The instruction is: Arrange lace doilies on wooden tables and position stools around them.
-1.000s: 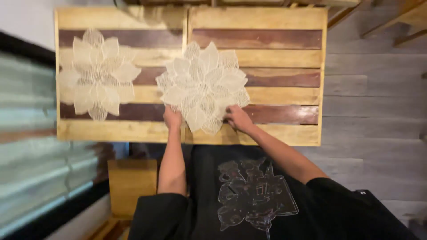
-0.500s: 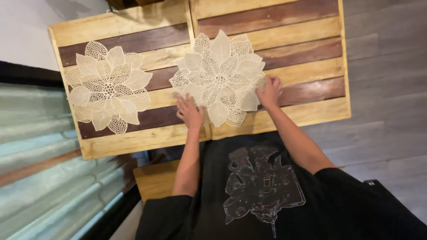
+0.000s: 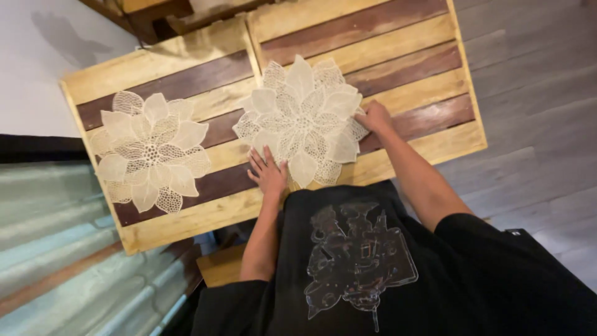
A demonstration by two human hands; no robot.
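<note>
The person wears a black short-sleeved T-shirt, loose in cut, with sleeves ending above the elbow, so both forearms are bare. On the chest is a large pale print, drawn in thin grey-white outlines with small touches of muted red and blue (its subject is too tangled to make out from this angle); it narrows to a thin line at its lower end. A small light tag or label shows on the right sleeve. The left hand and the right hand are bare, with no gloves, rings or wristwear visible.
</note>
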